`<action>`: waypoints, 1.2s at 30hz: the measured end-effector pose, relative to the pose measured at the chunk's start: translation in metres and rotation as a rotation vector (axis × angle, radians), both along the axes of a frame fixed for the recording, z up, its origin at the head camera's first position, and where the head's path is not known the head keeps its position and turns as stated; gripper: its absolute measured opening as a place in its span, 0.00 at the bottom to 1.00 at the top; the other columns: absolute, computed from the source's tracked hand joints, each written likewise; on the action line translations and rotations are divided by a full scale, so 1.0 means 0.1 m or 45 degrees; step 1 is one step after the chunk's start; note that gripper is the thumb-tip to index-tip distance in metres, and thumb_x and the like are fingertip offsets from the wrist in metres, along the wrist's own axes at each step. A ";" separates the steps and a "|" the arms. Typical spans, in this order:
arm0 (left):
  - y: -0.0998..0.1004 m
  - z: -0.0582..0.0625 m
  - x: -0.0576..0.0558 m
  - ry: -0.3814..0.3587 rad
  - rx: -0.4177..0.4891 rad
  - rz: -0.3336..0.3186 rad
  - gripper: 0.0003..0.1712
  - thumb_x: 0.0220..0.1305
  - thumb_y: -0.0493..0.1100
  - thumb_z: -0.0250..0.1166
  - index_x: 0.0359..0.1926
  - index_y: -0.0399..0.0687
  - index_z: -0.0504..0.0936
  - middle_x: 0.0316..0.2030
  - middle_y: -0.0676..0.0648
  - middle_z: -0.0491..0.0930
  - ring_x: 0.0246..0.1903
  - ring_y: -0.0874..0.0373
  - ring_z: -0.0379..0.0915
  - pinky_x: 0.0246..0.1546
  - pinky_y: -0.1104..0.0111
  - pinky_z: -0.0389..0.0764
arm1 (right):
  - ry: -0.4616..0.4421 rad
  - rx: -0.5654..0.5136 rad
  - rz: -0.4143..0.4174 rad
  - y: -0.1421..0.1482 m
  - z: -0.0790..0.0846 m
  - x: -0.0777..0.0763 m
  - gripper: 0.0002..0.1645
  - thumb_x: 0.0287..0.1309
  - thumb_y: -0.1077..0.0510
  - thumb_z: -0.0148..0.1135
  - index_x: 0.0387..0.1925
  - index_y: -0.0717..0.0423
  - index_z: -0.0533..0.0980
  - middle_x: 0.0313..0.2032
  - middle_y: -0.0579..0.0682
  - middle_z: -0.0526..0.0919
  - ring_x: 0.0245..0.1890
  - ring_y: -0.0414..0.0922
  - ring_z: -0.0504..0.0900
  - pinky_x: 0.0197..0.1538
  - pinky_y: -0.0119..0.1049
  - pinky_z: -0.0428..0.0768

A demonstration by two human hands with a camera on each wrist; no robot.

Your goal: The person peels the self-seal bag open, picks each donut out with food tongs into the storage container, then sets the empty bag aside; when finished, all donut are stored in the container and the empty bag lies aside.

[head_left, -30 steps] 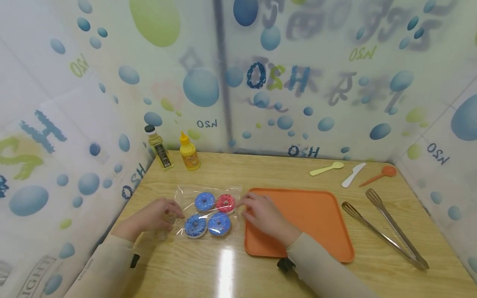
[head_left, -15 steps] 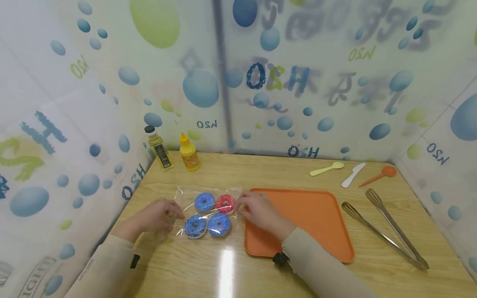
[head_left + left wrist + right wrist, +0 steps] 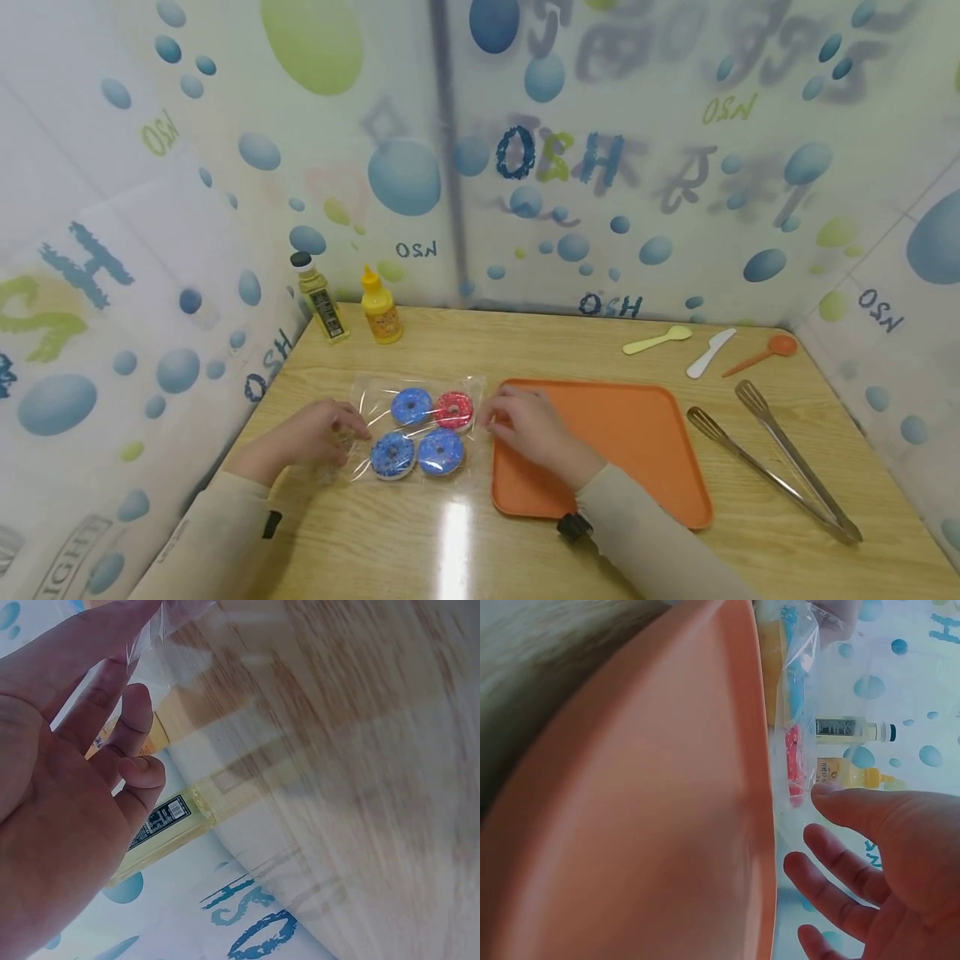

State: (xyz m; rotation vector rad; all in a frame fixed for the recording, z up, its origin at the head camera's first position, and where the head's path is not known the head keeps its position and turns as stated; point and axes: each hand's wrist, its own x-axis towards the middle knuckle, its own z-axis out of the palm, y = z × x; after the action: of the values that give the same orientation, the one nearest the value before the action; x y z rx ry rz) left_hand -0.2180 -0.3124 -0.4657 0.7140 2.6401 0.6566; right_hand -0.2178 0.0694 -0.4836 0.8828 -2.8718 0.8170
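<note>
A clear plastic bag [image 3: 378,387] lies on the wooden table, holding a red doughnut [image 3: 453,411] and three blue doughnuts [image 3: 412,407], all with sprinkles. At its left edge, my left hand [image 3: 315,433] pinches the film between thumb and fingers; the left wrist view shows the plastic [image 3: 154,634] at the fingertips, partly out of frame. My right hand [image 3: 536,429] hovers by the bag's right edge, over the left side of an orange tray [image 3: 622,450]. In the right wrist view its fingers are loosely bent and apart, the thumb [image 3: 855,806] overlapping the bag's edge.
A bottle of pale yellow liquid [image 3: 324,304] and a yellow squeeze bottle [image 3: 382,312] stand at the back left. To the right lie a yellow spoon [image 3: 656,340], a white knife [image 3: 710,354], an orange spoon [image 3: 765,353] and metal tongs [image 3: 798,462]. Patterned walls enclose the table.
My right hand moved slightly left to the bag's right edge near the red doughnut, then back a little to the right. My left hand and the doughnuts have hardly moved.
</note>
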 end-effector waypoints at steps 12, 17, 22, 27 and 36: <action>0.02 0.01 0.00 -0.034 -0.005 0.018 0.22 0.49 0.31 0.79 0.44 0.57 0.91 0.49 0.52 0.86 0.53 0.48 0.80 0.55 0.49 0.82 | -0.008 0.071 -0.051 0.12 0.01 0.09 0.04 0.63 0.51 0.73 0.35 0.37 0.83 0.39 0.38 0.80 0.42 0.40 0.79 0.55 0.49 0.72; 0.04 0.02 0.01 -0.011 0.008 -0.002 0.23 0.47 0.30 0.79 0.44 0.54 0.91 0.48 0.51 0.86 0.52 0.47 0.80 0.55 0.48 0.82 | -0.018 0.027 -0.054 0.16 0.02 0.13 0.07 0.63 0.51 0.73 0.43 0.39 0.86 0.47 0.41 0.82 0.42 0.41 0.81 0.54 0.48 0.72; 0.04 0.03 0.02 -0.031 0.000 0.016 0.24 0.45 0.29 0.79 0.43 0.56 0.91 0.47 0.54 0.85 0.52 0.47 0.81 0.56 0.46 0.81 | -0.043 -0.047 -0.033 0.16 0.04 0.09 0.19 0.64 0.53 0.72 0.56 0.40 0.83 0.56 0.44 0.82 0.40 0.41 0.82 0.54 0.48 0.73; 0.02 0.03 0.01 -0.048 0.011 0.010 0.23 0.46 0.29 0.79 0.43 0.56 0.91 0.46 0.54 0.85 0.52 0.48 0.81 0.55 0.47 0.82 | -0.034 -0.027 0.004 0.10 0.07 0.00 0.17 0.65 0.56 0.71 0.55 0.42 0.84 0.52 0.44 0.81 0.40 0.42 0.81 0.52 0.47 0.75; 0.00 0.01 -0.01 -0.065 0.028 0.014 0.23 0.48 0.29 0.78 0.44 0.55 0.91 0.46 0.53 0.85 0.52 0.49 0.80 0.57 0.46 0.80 | -0.051 0.084 0.012 -0.04 0.11 -0.11 0.11 0.66 0.54 0.70 0.49 0.40 0.85 0.53 0.44 0.82 0.46 0.43 0.82 0.63 0.54 0.71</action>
State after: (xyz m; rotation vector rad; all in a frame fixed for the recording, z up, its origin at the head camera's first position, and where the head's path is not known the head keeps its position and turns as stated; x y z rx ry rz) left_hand -0.2188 -0.3123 -0.4648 0.6800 2.5962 0.6986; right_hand -0.2291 0.0651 -0.4725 0.8968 -2.9470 0.7534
